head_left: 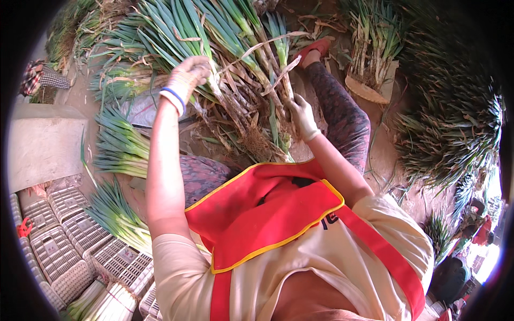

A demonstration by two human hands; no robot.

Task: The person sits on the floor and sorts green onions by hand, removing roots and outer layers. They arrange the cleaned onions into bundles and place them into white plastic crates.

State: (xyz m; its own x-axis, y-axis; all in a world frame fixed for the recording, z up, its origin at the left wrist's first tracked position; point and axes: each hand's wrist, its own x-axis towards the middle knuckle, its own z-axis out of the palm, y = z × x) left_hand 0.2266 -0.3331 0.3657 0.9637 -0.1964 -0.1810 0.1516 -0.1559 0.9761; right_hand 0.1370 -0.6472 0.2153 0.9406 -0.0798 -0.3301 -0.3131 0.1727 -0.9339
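My right hand, in a pale work glove, grips the lower stalk of a Welsh onion that stands nearly upright with its green leaves away from me. My left hand wears a glove with a blue-edged cuff. Its curled fingers are at the stalks of a large heap of Welsh onions; whether they hold one is hidden. Dry leaf strips stretch between the two hands. Soil-covered roots point towards my red apron.
Trimmed onion bundles lie at my left, near stacked plastic crates and a pale block. Untrimmed onions stand on a board beyond my outstretched leg. A dark onion pile fills the right. Another person is at far left.
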